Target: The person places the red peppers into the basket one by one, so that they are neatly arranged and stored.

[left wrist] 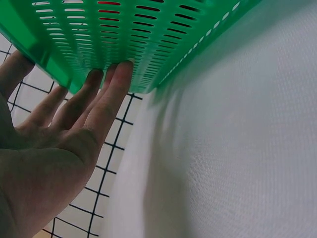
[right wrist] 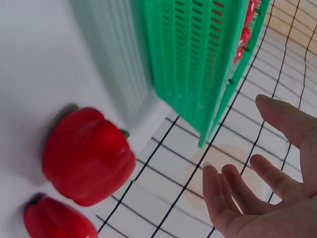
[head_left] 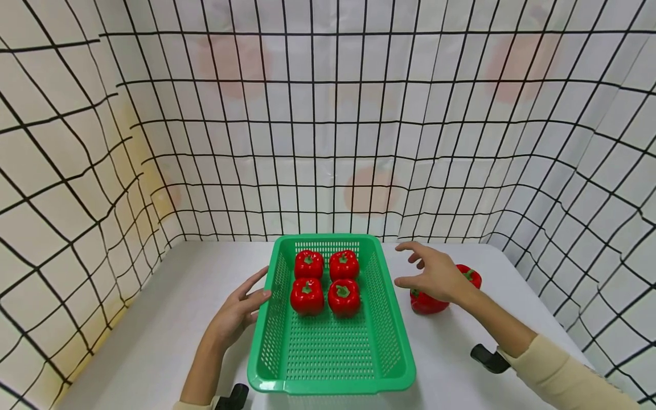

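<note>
Head view shows the basket (head_left: 330,386) midway between the table (head_left: 174,302)'s left and right edges, its far rim near the table's far edge. Four peppers (head_left: 307,299) sit inside, two by two, towards that rim. The left hand (head_left: 233,316), fingers extended, touches the basket's left side. The right hand (head_left: 438,274), empty, fingers spread, is beyond the basket's right edge, near two loose peppers (head_left: 426,303) on the table.

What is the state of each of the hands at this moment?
Left hand: open, touching the green basket.
Right hand: open, holding nothing.
</note>
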Available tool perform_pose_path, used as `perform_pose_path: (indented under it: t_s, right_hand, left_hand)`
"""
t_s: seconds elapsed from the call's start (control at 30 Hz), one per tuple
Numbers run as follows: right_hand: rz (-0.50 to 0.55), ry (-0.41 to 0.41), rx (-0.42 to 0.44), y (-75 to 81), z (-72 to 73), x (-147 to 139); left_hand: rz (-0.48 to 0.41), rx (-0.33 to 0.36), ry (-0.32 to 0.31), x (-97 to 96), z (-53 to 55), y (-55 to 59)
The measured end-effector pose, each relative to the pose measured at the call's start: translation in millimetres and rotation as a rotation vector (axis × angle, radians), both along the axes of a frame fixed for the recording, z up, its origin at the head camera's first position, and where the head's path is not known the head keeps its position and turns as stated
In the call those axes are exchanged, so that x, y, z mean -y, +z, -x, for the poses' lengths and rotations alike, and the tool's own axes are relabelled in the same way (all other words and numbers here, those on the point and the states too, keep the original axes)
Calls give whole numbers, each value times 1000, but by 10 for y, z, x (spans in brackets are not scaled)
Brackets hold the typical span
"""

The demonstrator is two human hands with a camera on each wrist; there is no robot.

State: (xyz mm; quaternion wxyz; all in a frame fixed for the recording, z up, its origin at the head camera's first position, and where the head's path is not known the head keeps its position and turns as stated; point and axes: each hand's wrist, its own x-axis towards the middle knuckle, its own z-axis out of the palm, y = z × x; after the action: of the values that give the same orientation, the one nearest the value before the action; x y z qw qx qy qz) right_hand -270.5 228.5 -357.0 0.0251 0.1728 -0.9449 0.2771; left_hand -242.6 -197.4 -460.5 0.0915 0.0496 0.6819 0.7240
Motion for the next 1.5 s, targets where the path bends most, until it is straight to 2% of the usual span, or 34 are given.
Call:
perform_pose_path:
  t_s: [0.17,0.4,0.57,0.83,1.5]
  right_hand:
    - [-15,-11,34,-26,35,-143]
    - [-59,-2,89,-221,115,-331]
    - [-100,0,75,-359,152,-405]
    - [-148,10,69,-495,161,-434]
    - [-241,-40,27,-640,160,-395]
  left_hand:
    - [-3,5,4,6,0,6]
    - [-6,2,-2,12,4,13]
    - [-6,1,-4,10,6,18]
    - [-9,7,2,19,-4,7]
    - [-6,11,2,11,-10,1]
